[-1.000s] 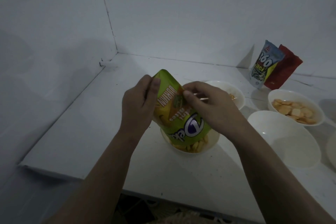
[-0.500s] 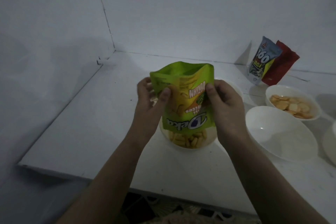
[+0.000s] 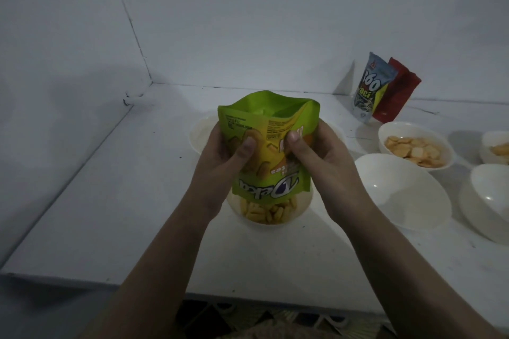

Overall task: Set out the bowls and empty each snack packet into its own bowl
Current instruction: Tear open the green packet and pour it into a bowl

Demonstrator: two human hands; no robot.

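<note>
Both the left hand (image 3: 220,157) and right hand (image 3: 316,151) pinch the upturned green packet (image 3: 271,129) over a bowl (image 3: 268,215) of yellow snacks (image 3: 264,210)

The green packet (image 3: 268,146) is that thin plastic film stuff, slightly shiny, creased and crinkled wherever it's squeezed. The blue-and-white packet (image 3: 370,85) at the back has the same glossy printed film look; the red packet (image 3: 396,93) beside it looks a bit duller. The bowls are smooth and glossy, could be plastic or glazed ceramic, can't really tell; the empty bowl (image 3: 402,190) has little specks of glare on it. The tabletop (image 3: 124,215) is matt white, smooth-ish with small dark scuffs. The walls (image 3: 248,14) look matt painted white.
</note>
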